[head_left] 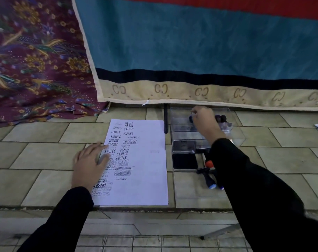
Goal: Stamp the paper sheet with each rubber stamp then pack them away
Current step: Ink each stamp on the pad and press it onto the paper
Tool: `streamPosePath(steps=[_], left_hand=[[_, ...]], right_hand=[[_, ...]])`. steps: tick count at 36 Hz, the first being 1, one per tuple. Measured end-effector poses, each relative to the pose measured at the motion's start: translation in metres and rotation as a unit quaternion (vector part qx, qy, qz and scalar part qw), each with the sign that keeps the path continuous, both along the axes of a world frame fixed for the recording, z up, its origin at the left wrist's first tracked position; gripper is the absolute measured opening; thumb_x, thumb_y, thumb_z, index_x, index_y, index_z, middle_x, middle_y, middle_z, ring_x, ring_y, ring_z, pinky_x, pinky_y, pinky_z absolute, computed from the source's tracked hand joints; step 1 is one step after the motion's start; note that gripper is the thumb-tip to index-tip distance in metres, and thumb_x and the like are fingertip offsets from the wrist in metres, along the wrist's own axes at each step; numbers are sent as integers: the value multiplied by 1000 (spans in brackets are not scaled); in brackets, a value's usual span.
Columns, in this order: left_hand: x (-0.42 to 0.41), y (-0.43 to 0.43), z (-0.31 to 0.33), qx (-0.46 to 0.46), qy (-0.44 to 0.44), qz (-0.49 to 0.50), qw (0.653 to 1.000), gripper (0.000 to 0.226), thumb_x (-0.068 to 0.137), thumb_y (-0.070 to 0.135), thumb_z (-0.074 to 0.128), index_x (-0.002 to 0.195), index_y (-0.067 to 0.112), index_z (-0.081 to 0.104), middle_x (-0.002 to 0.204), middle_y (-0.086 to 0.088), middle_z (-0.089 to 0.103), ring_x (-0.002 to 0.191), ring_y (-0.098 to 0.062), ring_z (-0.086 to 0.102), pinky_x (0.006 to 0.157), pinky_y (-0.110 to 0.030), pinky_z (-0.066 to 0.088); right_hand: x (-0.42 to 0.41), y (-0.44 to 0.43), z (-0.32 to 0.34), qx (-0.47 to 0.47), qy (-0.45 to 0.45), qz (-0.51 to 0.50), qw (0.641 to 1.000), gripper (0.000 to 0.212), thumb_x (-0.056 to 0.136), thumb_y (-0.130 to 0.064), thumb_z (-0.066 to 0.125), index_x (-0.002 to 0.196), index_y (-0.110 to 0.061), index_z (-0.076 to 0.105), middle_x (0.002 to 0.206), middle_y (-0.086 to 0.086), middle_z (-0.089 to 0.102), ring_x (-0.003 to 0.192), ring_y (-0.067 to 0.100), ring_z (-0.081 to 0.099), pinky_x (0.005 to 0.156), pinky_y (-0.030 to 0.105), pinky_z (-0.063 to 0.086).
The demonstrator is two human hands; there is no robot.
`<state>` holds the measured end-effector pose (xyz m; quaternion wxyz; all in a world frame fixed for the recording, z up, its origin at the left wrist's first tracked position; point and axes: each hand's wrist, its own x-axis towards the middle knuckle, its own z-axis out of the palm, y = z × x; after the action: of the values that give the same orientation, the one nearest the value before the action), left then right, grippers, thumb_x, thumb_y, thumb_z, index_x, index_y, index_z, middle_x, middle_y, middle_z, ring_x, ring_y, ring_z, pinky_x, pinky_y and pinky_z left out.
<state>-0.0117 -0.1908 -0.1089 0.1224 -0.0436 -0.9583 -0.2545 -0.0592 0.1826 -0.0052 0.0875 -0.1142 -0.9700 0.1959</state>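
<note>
Paper sheet [136,160] left of ink pad [184,161]; clear box [180,115] behind.

dim, flat indoor light, soft overall, with wide-angle bending at edges.

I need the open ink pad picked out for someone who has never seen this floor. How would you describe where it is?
Start at the stamped paper sheet lying on the tiled floor. Just off its right edge, about halfway down, sits the ink pad, a flat square with a matte black face. Directly beyond it lies its lid, which is grey and shiny, while the handled stamps to the pad's right are long.
</note>
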Motion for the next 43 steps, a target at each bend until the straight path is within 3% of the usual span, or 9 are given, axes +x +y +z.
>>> streamPosePath(steps=[3,7,12,22,28,31,35,39,43], left_hand=[[1,0,1,3,0,-2,1000,41,84,43,49,120,32,64,137,8,56,129,-17,45,113,-37,17],[1,-1,1,1,0,-7,1000,41,85,45,48,120,32,64,137,9,55,130,-16,44,112,-37,18],[0,-2,0,-2,-3,-7,1000,40,85,45,48,120,33,64,137,10,55,130,-16,44,113,-38,18],[0,-2,-1,1,-4,-7,1000,40,85,44,48,120,33,64,137,9,55,130,-17,45,113,-38,18],[-2,-2,-2,-3,-1,-7,1000,40,85,44,49,120,32,64,136,8,56,127,-18,47,112,-40,20],[-2,-3,-3,-5,2,-8,1000,40,85,44,49,120,32,64,136,8,56,127,-18,47,111,-39,20],[-2,-2,-3,-9,5,-6,1000,41,85,45,47,120,32,64,136,8,56,127,-18,47,111,-38,19],[-2,-2,-3,-7,6,-5,1000,42,84,45,47,120,33,64,136,9,57,127,-17,47,111,-37,20],[-2,-3,-4,-12,5,-7,1000,41,85,44,47,121,33,63,136,9,56,128,-17,47,111,-37,20]], right_hand=[[-22,-5,-11,80,-50,32,995,34,90,8,40,118,1,57,114,21,61,102,33,59,80,37,51],[-37,-7,-22,158,-108,51,980,23,91,4,44,110,2,56,115,20,59,106,33,56,82,38,48],[-44,-2,-28,202,-120,44,971,16,91,1,48,101,0,60,108,18,63,101,32,60,81,37,50],[-44,-4,-26,162,-68,9,984,30,82,12,56,112,5,57,125,24,45,102,38,56,83,39,49],[-44,1,-24,145,-80,-15,986,25,86,10,54,110,5,58,132,25,39,106,37,52,84,39,47],[-46,2,-19,141,-79,-9,987,23,89,6,53,111,4,58,125,24,47,107,37,53,84,39,48],[-40,5,-12,134,-64,0,989,14,87,4,55,101,3,60,104,23,63,97,36,59,70,36,48],[-30,8,-14,85,-33,-2,996,15,90,1,53,105,2,53,104,23,60,95,38,58,76,41,50],[-20,12,-8,26,31,5,999,29,90,-5,58,118,-1,53,122,20,50,104,38,54,88,41,47]])
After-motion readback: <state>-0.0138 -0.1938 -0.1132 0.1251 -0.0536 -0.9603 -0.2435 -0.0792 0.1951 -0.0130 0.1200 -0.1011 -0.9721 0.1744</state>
